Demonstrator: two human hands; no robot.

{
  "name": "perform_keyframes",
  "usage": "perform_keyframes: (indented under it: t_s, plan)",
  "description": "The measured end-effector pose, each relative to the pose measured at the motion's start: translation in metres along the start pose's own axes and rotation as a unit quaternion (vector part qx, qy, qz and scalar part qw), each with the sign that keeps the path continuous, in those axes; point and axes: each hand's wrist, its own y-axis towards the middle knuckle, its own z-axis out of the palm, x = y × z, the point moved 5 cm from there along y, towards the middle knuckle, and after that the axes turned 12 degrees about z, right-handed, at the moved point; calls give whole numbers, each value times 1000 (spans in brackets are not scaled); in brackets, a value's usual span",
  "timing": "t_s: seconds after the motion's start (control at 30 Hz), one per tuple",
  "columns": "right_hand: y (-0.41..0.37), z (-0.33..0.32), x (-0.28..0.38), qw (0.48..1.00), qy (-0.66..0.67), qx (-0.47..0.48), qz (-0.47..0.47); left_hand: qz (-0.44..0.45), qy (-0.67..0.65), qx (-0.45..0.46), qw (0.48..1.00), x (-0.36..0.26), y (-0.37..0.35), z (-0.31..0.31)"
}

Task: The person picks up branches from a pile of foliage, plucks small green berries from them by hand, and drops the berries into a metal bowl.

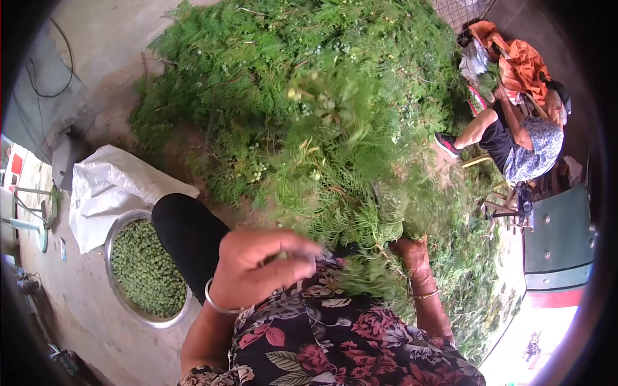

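Observation:
My left hand, with a silver bangle at the wrist, is raised in front of my body. Its fingers curl toward the thumb, and the blurred fingertips look dark; what they hold, if anything, I cannot make out. Lower right, my right hand grips the stem end of a leafy evergreen branch. The branch is partly smeared by motion and reaches up over a large heap of cut evergreen branches. Left of my knee stands a metal basin of small green cones.
A white sack lies behind the basin. At the upper right another person sits by an orange sheet, hands on some greenery. More cut sprigs cover the floor on my right, near a green panel.

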Motion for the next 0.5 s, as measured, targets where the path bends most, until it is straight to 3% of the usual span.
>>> perform_keyframes:
  t_s: [0.07, 0.1, 0.13, 0.17, 0.23, 0.27, 0.3, 0.37, 0.4, 0.43, 0.5]
  plan:
    - [-1, 4, 1, 999, -50, 17, -9, -75, 178, -38, 980, 10, 9, -11]
    - [3, 1, -9, 960, 166, 79, 213, -31, 258, -45, 964, 27, 10, -13]
    - [-5, 10, -18, 824, 362, 135, 415, -35, 260, -45, 964, 53, 5, -13]
    - [-6, 9, -19, 876, 346, 58, 330, -7, 277, -84, 957, 77, -1, -15]
    - [-9, 11, -21, 847, 367, 91, 373, 17, 290, -124, 949, 108, -7, -12]
    - [-12, 15, -23, 815, 387, 119, 415, -8, 305, -132, 943, 118, -7, -11]
    - [-17, 20, -28, 815, 385, 122, 416, -32, 320, -141, 936, 126, -6, -10]
    - [-24, 30, -35, 863, 370, 111, 327, -77, 306, -145, 938, 133, 1, -9]
    - [-29, 34, -37, 863, 369, 114, 326, -120, 292, -146, 938, 138, 3, -8]
    - [-34, 36, -39, 867, 364, 108, 324, -85, 236, -166, 954, 142, 5, -5]
    - [-39, 39, -41, 895, 328, 88, 290, -87, 254, -157, 950, 144, 10, -1]
